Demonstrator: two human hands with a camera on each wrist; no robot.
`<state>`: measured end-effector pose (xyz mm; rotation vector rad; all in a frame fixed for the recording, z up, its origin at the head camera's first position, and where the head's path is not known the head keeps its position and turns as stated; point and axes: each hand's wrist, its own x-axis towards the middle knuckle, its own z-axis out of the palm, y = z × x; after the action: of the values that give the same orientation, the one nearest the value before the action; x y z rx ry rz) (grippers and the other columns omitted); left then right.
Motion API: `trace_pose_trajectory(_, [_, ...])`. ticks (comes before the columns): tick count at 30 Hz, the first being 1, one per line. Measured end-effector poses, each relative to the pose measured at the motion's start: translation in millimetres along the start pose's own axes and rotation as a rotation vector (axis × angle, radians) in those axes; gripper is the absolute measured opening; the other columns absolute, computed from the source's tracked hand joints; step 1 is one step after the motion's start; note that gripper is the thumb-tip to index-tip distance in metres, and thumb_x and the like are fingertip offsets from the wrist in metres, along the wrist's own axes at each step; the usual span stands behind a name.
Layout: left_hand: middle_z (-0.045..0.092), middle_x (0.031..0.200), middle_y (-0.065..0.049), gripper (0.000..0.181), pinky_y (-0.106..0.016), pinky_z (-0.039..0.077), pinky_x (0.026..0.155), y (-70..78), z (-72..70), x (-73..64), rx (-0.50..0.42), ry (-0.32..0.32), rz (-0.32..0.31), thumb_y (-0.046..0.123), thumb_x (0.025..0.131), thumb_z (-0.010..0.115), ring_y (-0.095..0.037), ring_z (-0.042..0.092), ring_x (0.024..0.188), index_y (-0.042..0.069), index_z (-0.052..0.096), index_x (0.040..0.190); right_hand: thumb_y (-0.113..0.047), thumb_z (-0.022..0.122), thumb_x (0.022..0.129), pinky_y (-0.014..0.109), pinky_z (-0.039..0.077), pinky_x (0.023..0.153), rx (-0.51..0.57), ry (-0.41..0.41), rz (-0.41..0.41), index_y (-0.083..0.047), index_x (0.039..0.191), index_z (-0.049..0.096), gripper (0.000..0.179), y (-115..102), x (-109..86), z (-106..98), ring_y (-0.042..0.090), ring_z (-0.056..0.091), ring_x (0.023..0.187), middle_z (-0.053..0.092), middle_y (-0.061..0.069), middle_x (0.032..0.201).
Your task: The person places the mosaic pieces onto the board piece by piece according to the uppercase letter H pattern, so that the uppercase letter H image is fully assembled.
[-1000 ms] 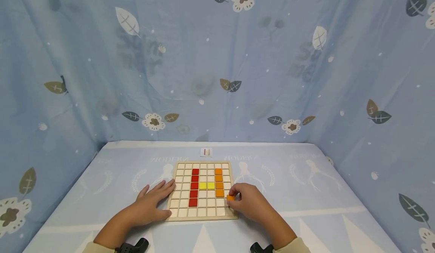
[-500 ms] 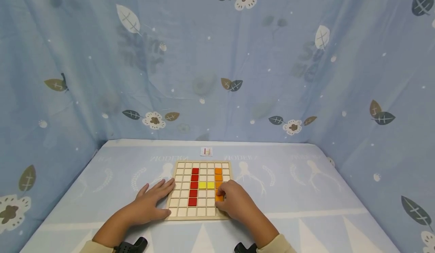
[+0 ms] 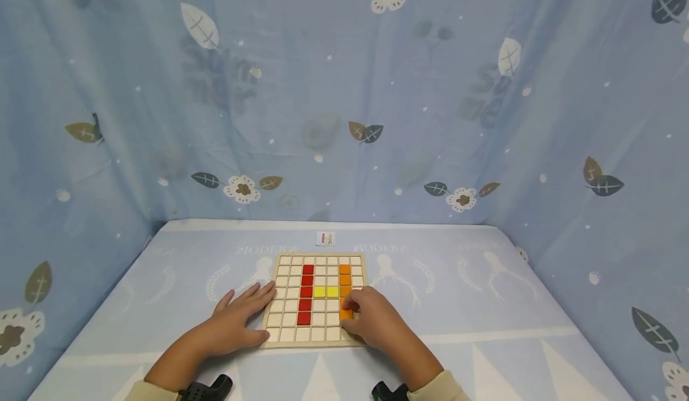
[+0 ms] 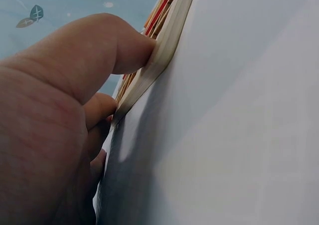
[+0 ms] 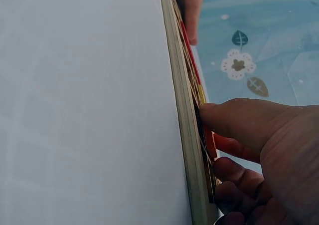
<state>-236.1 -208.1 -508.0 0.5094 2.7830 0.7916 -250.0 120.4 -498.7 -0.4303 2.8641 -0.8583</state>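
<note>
A wooden grid board (image 3: 307,346) lies flat on the table, with pale squares, a column of red tiles (image 3: 305,305), a pair of yellow tiles (image 3: 326,292) and a column of orange tiles (image 3: 345,280). My left hand (image 3: 231,326) rests at the board's left side, fingers extended, thumb tip on the frame in the left wrist view. At the lower end of the orange column, my right hand (image 3: 371,317) pinches an orange tile (image 3: 346,315) between thumb and fingers. The right wrist view shows the thumb (image 5: 239,117) low over the board; the hand hides squares to the right.
Behind the board lies a small printed card (image 3: 325,238) with a coloured pattern. A pale patterned cloth (image 3: 473,305) covers the table, and blue printed curtains (image 3: 344,90) rise at the back and sides.
My right hand has moved left with the orange tile, from beside the board's right edge to the lower end of the orange column, then stayed there. The left hand has kept its place.
</note>
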Motion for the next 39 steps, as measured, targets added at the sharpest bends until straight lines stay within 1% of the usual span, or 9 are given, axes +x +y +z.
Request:
trace_pose_trajectory(9, [0.027,0.174,0.000,0.092,-0.072,-0.005,0.120,1.3,0.2,-0.1,0.009,0.008,-0.013,0.037,0.087,0.081,-0.038,0.017,0.162,0.016,0.037,0.164,-0.028,0.087,0.085,0.036,0.053,0.085,0.000,0.001,-0.028,-0.025,0.097,0.076,0.015,2.7,-1.7,0.5,0.009,0.055,0.089,0.060,-0.011,0.094])
trace_pose_trajectory(16, [0.027,0.174,0.000,0.092,-0.072,-0.006,0.121,2.5,-0.2,0.9,0.004,0.001,-0.012,0.036,0.087,0.081,-0.038,0.017,0.162,0.016,0.037,0.164,-0.027,0.087,0.085,0.037,0.055,0.088,0.013,-0.003,-0.020,-0.023,0.097,0.076,0.016,4.8,-3.6,-0.8,0.009,0.056,0.090,0.061,-0.011,0.094])
trace_pose_trajectory(23, [0.025,0.174,-0.001,0.092,-0.072,-0.006,0.120,3.8,-1.0,0.2,0.003,-0.007,-0.014,0.037,0.087,0.081,-0.039,0.016,0.162,0.015,0.036,0.165,-0.027,0.086,0.086,0.037,0.054,0.086,-0.001,-0.019,-0.027,-0.022,0.096,0.075,0.016,3.7,-4.2,-3.2,0.010,0.055,0.089,0.060,-0.009,0.095])
trace_pose_trajectory(25, [0.025,0.174,-0.001,0.092,-0.072,-0.007,0.120,2.9,-0.9,0.4,-0.002,-0.005,-0.010,0.037,0.088,0.081,-0.039,0.016,0.162,0.015,0.036,0.165,-0.027,0.085,0.086,0.036,0.053,0.083,0.018,-0.015,-0.028,-0.022,0.095,0.074,0.015,4.5,-3.3,-4.3,0.011,0.055,0.088,0.060,-0.008,0.095])
trace_pose_trajectory(27, [0.025,0.174,0.000,0.092,-0.072,-0.007,0.120,2.0,-1.0,0.5,-0.002,-0.005,-0.009,0.037,0.088,0.081,-0.039,0.016,0.162,0.016,0.036,0.165,-0.030,0.083,0.089,0.037,0.053,0.083,0.046,-0.003,-0.024,-0.022,0.098,0.074,0.016,5.4,-1.1,-6.5,0.013,0.056,0.089,0.061,-0.007,0.097])
trace_pose_trajectory(30, [0.025,0.174,-0.001,0.092,-0.072,-0.006,0.121,2.8,-3.2,-0.2,0.003,-0.006,-0.011,0.038,0.088,0.081,-0.039,0.016,0.162,0.016,0.036,0.165,-0.035,0.079,0.094,0.041,0.055,0.088,0.098,0.040,-0.009,-0.020,0.108,0.074,0.021,4.9,4.7,-10.2,0.017,0.060,0.098,0.064,-0.003,0.108])
trace_pose_trajectory(33, [0.026,0.174,-0.001,0.091,-0.072,-0.006,0.121,4.4,-5.5,-1.4,0.005,-0.006,-0.022,0.038,0.088,0.081,-0.039,0.016,0.162,0.016,0.036,0.164,-0.040,0.073,0.098,0.050,0.054,0.102,0.118,0.063,-0.006,-0.018,0.125,0.072,0.036,3.9,13.8,-13.8,0.025,0.062,0.120,0.064,0.003,0.130])
trace_pose_trajectory(36, [0.027,0.174,-0.001,0.091,-0.072,-0.006,0.121,3.9,-4.1,-1.3,0.004,-0.002,-0.022,0.038,0.088,0.081,-0.039,0.016,0.162,0.016,0.036,0.164,-0.043,0.068,0.101,0.057,0.048,0.111,0.152,0.034,-0.028,-0.016,0.142,0.064,0.049,5.2,23.4,-15.3,0.032,0.055,0.138,0.056,0.007,0.150])
trace_pose_trajectory(39, [0.026,0.174,0.000,0.091,-0.072,-0.006,0.121,4.3,-1.7,-1.8,-0.003,-0.010,-0.014,0.038,0.088,0.080,-0.038,0.016,0.162,0.016,0.036,0.165,-0.044,0.065,0.103,0.061,0.043,0.115,0.164,-0.012,-0.042,-0.016,0.153,0.055,0.058,7.4,30.8,-14.2,0.037,0.046,0.147,0.047,0.008,0.161])
